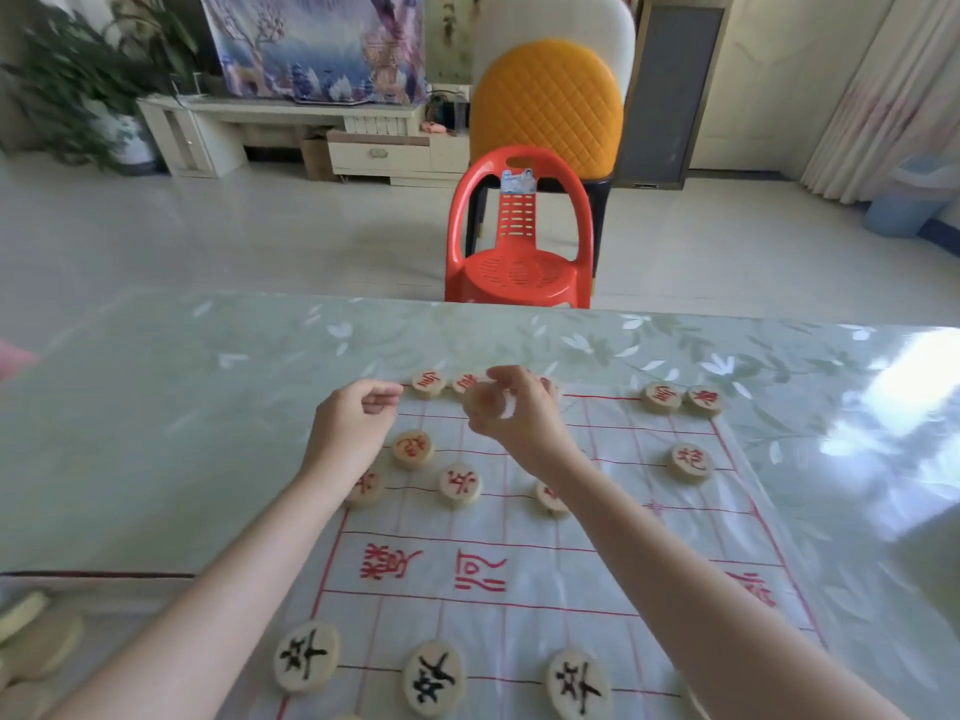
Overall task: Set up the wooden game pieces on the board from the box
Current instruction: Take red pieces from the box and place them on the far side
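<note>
1. Head view: right hand (511, 407) raised over the far rows of the board (545, 569), fingers pinched on a pale blurred disc (485, 400), most likely a wooden xiangqi piece (face unreadable through motion blur).
2. Left hand (353, 420) just beside it at the board's far-left corner, fingers curled loosely inward; impossible to tell whether anything sits inside the curl.
3. Directly beyond the held disc, along the far back rank: two red-lettered pieces (429, 383) at its left end, partly hidden by the right hand, and two more (681, 398) at the right end. Open stretch of rank between those pairs, ahead and slightly right of the grip, so right hand nearer to that gap than left; probably the coming placement spot.
4. Closer in: red cannon pieces at left (412, 449) and right (690, 463), then red soldiers (460, 484) in a row, some covered by the forearms.
5. Nearest rank: three black-lettered soldiers (436, 678), flat on their line.
6. Bottom-left corner, off the board: plain pale discs (36, 641) heaped together (container edge not clearly visible, perhaps the box), well apart from both hands.
7. Judgement: red side partly filled, black side barely begun.
</note>
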{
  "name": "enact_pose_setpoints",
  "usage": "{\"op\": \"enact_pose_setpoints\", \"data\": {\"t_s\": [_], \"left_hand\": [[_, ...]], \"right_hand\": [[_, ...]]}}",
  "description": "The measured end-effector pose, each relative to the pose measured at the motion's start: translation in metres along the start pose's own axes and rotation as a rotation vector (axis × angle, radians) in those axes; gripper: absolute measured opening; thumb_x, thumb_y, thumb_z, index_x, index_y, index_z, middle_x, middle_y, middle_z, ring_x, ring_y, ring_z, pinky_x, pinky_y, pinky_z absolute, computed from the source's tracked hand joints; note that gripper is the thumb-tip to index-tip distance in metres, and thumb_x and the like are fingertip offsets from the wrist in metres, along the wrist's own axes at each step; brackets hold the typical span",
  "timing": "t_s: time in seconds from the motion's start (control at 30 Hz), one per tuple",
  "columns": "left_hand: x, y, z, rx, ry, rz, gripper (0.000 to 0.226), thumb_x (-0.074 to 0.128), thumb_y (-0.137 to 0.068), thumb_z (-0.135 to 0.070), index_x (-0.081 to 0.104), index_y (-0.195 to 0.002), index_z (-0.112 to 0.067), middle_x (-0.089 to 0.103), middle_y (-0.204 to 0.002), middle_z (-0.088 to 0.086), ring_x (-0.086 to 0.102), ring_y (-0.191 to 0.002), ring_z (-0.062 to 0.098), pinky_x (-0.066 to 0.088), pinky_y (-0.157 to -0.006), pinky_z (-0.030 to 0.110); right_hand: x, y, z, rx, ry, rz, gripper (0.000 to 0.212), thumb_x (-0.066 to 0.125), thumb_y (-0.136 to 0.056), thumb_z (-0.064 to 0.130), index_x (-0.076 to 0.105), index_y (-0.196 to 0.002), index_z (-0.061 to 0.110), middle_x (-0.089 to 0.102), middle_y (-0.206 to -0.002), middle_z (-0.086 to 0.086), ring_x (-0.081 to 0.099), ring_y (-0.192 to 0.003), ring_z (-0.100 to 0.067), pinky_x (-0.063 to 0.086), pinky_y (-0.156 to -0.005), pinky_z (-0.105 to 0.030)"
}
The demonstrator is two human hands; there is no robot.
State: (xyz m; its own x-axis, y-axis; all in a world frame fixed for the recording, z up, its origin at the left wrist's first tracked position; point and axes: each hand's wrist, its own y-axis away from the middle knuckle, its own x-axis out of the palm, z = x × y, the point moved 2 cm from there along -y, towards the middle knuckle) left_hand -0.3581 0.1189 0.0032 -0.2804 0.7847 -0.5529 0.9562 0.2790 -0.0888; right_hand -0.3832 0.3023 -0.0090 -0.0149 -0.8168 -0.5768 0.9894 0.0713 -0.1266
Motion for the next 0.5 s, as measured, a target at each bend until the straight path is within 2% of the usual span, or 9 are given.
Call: {"op": "enact_pose_setpoints", "data": {"t_s": [0.07, 0.17, 0.3, 0.4, 0.5], "left_hand": [[-0.019, 0.001, 0.014, -0.026, -0.001, -0.026, 0.024, 0.054, -0.083, -0.001, 0.069, -0.097, -0.013, 0.067, -0.092, -0.001, 0.059, -0.086, 0.01, 0.038, -0.08, 0.015], [-0.03, 0.001, 0.037, -0.06, -0.001, -0.012, 0.024, 0.055, -0.082, 0.001, 0.069, -0.097, -0.012, 0.068, -0.092, 0.0, 0.06, -0.086, 0.012, 0.039, -0.082, 0.017], [-0.031, 0.0, 0.055, -0.063, -0.008, 0.008, 0.025, 0.054, -0.082, 0.0, 0.069, -0.098, -0.014, 0.067, -0.091, -0.004, 0.06, -0.087, 0.011, 0.039, -0.08, 0.015], [-0.029, 0.001, 0.06, -0.053, -0.009, 0.016, 0.026, 0.054, -0.083, 0.0, 0.068, -0.098, -0.015, 0.066, -0.091, -0.006, 0.059, -0.087, 0.007, 0.037, -0.078, 0.011], [-0.028, 0.001, 0.061, -0.046, 0.002, 0.023, 0.026, 0.054, -0.083, -0.001, 0.068, -0.099, -0.016, 0.066, -0.092, -0.006, 0.059, -0.087, 0.006, 0.037, -0.077, 0.009]], "right_hand": [[0.03, -0.018, 0.018, -0.037, 0.085, 0.016, 0.057, 0.071, -0.075, 0.02, 0.049, -0.128, 0.017, 0.056, -0.124, -0.001, 0.035, -0.119, -0.023, 0.027, -0.095, -0.028], [0.072, -0.045, 0.036, -0.056, 0.163, 0.058, 0.055, 0.067, -0.078, 0.022, 0.047, -0.129, 0.02, 0.054, -0.128, 0.001, 0.031, -0.122, -0.023, 0.024, -0.099, -0.033], [0.105, -0.07, 0.043, -0.056, 0.308, 0.049, 0.05, 0.06, -0.082, 0.018, 0.046, -0.13, 0.019, 0.055, -0.129, -0.001, 0.03, -0.12, -0.025, 0.022, -0.093, -0.034], [0.114, -0.08, 0.045, -0.031, 0.386, 0.071, 0.049, 0.056, -0.084, 0.014, 0.045, -0.132, 0.018, 0.052, -0.129, -0.005, 0.029, -0.119, -0.027, 0.023, -0.095, -0.035], [0.123, -0.087, 0.039, -0.015, 0.462, 0.111, 0.049, 0.052, -0.085, 0.013, 0.044, -0.132, 0.019, 0.056, -0.128, -0.004, 0.029, -0.119, -0.026, 0.023, -0.091, -0.034]]}}
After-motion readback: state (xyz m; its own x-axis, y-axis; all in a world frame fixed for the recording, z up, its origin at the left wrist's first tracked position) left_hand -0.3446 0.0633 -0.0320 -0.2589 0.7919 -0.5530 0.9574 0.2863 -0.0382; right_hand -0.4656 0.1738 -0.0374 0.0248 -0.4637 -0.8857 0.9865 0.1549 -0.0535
